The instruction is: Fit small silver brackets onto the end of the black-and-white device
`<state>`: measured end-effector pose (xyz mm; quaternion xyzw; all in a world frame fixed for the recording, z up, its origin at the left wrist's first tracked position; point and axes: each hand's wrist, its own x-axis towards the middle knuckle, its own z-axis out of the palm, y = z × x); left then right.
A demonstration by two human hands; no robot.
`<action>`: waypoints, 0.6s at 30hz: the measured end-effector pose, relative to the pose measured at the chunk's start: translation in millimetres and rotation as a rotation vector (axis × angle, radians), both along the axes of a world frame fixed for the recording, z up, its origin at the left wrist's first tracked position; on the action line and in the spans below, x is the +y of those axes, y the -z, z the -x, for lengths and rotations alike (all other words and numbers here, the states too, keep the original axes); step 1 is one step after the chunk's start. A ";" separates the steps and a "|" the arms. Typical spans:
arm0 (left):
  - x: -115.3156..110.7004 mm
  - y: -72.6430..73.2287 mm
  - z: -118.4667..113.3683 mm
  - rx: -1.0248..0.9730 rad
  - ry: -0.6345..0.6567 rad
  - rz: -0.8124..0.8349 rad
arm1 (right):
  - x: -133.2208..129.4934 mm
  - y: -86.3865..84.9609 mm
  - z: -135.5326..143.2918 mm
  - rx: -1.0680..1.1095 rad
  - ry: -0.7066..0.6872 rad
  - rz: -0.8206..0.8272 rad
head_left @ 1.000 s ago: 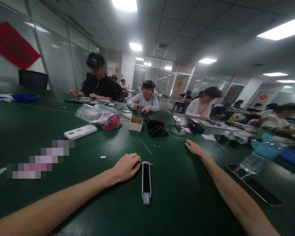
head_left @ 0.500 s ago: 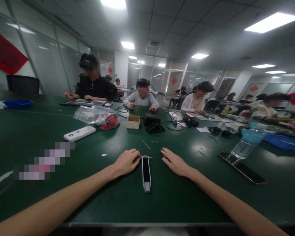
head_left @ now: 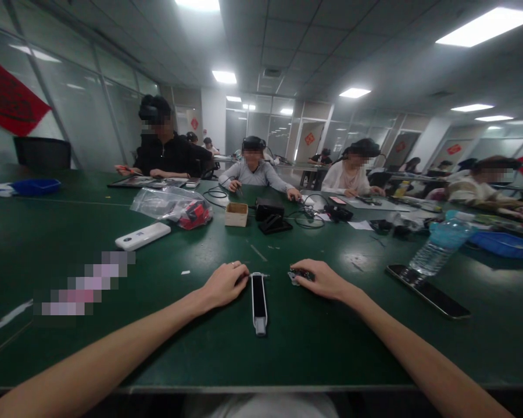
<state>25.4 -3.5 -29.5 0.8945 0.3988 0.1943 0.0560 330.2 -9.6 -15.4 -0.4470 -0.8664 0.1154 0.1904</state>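
Note:
A slim white-rimmed device (head_left: 258, 299) with a long black face lies lengthwise on the green table, its pale narrow end towards me. A thin pin-like piece sticks out sideways at its far end. My left hand (head_left: 225, 284) rests on the table just left of that end, fingers curled and pressed together; whatever they hold is hidden. To the right of the device, apart from it, my right hand (head_left: 320, 280) has its fingers closed round a small grey metal and dark part (head_left: 293, 278), which looks like a circuit piece and is partly covered by the fingers.
A white oblong device (head_left: 143, 237) and a plastic bag (head_left: 163, 203) with red contents lie left. Ahead stand a small wooden box (head_left: 236, 215) and a black stand (head_left: 275, 223). On the right a water bottle (head_left: 436, 247) lies tilted by a phone (head_left: 427, 291). Several people sit beyond.
My right hand has gone from lying flat with fingers stretched to closing round the small part, which now shows. My left hand and the slim device have stayed in place.

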 end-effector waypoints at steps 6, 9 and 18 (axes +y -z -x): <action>-0.4 -1.8 0.1 -0.005 -0.002 0.017 | 3.8 -5.9 -11.4 -0.005 0.006 -0.072; -0.7 -3.2 -0.4 -0.003 0.000 0.011 | 8.3 -3.7 -17.2 -0.076 0.050 -0.041; 0.4 -1.0 0.0 -0.003 0.010 0.002 | 16.7 2.4 -25.6 -0.171 0.073 0.027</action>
